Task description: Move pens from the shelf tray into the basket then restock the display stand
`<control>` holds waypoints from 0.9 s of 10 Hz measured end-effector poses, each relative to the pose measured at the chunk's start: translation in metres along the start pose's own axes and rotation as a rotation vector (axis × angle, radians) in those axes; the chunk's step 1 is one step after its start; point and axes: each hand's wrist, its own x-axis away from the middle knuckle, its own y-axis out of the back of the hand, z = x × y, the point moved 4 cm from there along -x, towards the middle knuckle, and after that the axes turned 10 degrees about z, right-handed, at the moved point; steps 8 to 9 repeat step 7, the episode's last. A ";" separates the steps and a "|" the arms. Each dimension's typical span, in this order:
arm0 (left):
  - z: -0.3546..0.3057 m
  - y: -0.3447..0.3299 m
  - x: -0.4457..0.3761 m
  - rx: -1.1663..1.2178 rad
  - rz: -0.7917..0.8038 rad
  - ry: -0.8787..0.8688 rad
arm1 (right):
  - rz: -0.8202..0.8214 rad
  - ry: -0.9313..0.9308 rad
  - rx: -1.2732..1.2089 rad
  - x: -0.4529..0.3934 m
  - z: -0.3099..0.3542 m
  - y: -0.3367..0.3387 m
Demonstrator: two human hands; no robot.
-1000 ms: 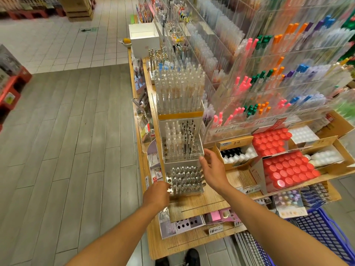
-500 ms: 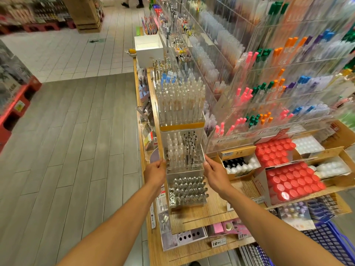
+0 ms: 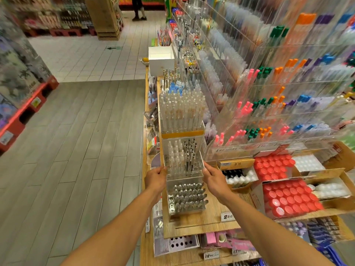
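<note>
A clear acrylic display stand (image 3: 183,172) rises in steps on the wooden shelf. Its middle tier holds white and dark pens (image 3: 184,156) upright. My left hand (image 3: 156,178) grips the left side of that middle tier, and my right hand (image 3: 212,176) grips its right side. The lowest tier (image 3: 187,198) in front is full of silver-tipped pens. A taller tier of clear pens (image 3: 181,112) stands behind. The blue basket (image 3: 332,255) shows only as a corner at the bottom right.
Wooden shelf (image 3: 203,221) carries boxes of red-capped items (image 3: 288,198) and white-capped bottles to the right. Acrylic racks of coloured pens (image 3: 269,104) fill the right side. A white box (image 3: 161,59) sits further along. Grey floor lies left; a person's legs (image 3: 138,8) stand far off.
Both hands rose from the lowest tier to the sides of the middle tier and now grip it. The camera view tilted up and moved closer.
</note>
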 end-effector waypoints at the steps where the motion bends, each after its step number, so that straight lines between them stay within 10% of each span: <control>1: -0.001 -0.001 0.004 0.016 -0.005 0.017 | 0.024 -0.004 0.049 0.001 0.001 0.002; 9: -0.031 0.016 0.044 -0.128 0.093 0.034 | 0.071 0.009 0.356 0.001 0.032 -0.001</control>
